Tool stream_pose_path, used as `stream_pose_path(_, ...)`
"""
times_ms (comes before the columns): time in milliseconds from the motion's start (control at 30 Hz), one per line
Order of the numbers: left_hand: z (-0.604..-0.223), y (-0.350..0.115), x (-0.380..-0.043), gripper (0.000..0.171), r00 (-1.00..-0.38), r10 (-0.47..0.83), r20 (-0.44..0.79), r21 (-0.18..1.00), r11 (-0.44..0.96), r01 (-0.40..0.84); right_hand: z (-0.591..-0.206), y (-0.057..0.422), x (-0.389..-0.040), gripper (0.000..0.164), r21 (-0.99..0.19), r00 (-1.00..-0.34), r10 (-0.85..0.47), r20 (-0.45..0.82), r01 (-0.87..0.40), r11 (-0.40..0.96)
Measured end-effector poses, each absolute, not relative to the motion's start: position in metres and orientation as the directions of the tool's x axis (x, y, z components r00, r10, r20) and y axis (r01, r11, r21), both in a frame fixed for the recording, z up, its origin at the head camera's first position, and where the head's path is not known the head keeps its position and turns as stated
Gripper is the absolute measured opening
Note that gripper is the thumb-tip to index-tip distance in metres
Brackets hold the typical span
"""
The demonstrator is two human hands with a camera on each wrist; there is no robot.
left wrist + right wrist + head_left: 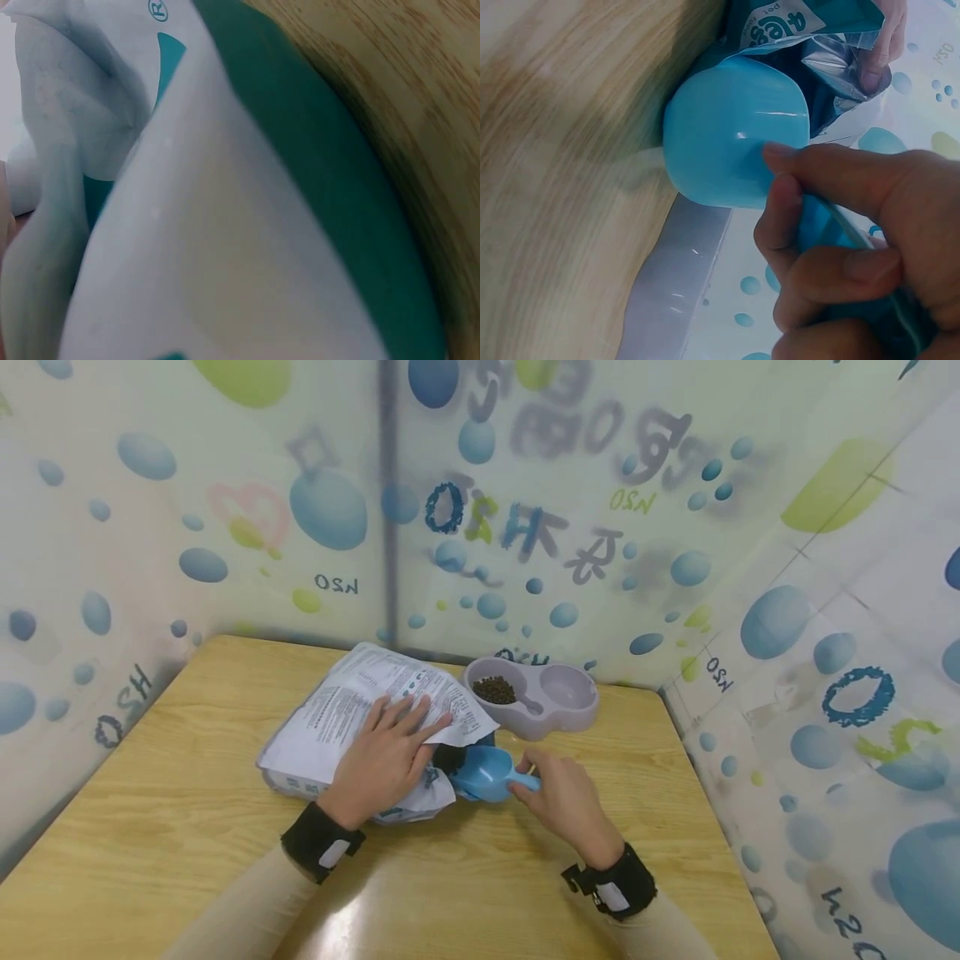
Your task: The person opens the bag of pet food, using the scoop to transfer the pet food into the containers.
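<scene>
A white and teal pet food bag [322, 722] lies on its side, its mouth facing right and dark kibble [450, 758] showing inside. My left hand [386, 760] lies over the bag near the mouth, fingers spread on top. In the right wrist view its thumb presses the silver lining [836, 64], holding the mouth's edge. My right hand [558, 797] pinches the handle of a light blue scoop [487, 772]. The scoop's bowl sits at the bag's mouth, its underside [727, 135] facing the right wrist camera. Bag plastic [217, 225] fills most of the left wrist view.
Behind the scoop stands a greyish double pet bowl [536, 720]. Brown kibble [495, 690] lies in its left compartment. The wooden table [465, 893] meets a wall covering [337, 585] printed with bubbles at the back and sides.
</scene>
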State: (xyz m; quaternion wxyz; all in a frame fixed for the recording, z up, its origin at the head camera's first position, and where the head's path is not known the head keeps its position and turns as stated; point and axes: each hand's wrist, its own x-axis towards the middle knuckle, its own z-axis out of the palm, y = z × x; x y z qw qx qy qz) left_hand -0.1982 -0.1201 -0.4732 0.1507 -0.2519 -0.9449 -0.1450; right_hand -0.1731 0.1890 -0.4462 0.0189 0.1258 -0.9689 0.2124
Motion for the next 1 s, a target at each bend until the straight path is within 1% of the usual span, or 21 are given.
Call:
stream_pose_path(233, -0.473, -0.121, -0.198, 0.052, -0.832, 0.426, 0.354, 0.196, 0.836, 0.512, -0.450, 0.190, -0.173, 0.020, -0.429, -0.967, -0.232, 0.108, -0.256, 0.866)
stream_pose_path(433, -0.476, -0.122, -0.198, 0.051, -0.825, 0.426, 0.372, 0.186, 0.836, 0.516, -0.460, 0.188, -0.173, 0.020, -0.455, -0.965, -0.222, 0.136, -0.260, 0.852)
stream_pose_path(767, -0.477, -0.119, -0.198, 0.051, -0.825, 0.429, 0.368, 0.189, 0.834, 0.518, -0.468, 0.184, -0.171, 0.020, -0.448, -0.959, -0.214, 0.184, -0.276, 0.850)
stream_pose_path(900, -0.475, -0.119, -0.198, 0.051, -0.819, 0.431, 0.378, 0.182, 0.833, 0.522, -0.469, 0.187, -0.169, 0.021, -0.447, -0.961, -0.194, 0.197, -0.264, 0.855)
stream_pose_path(1000, -0.475, -0.119, -0.198, 0.051, -0.818, 0.432, 0.381, 0.181, 0.832, 0.524, -0.470, 0.190, -0.167, 0.021, -0.458, -0.967, -0.178, 0.181, -0.243, 0.855)
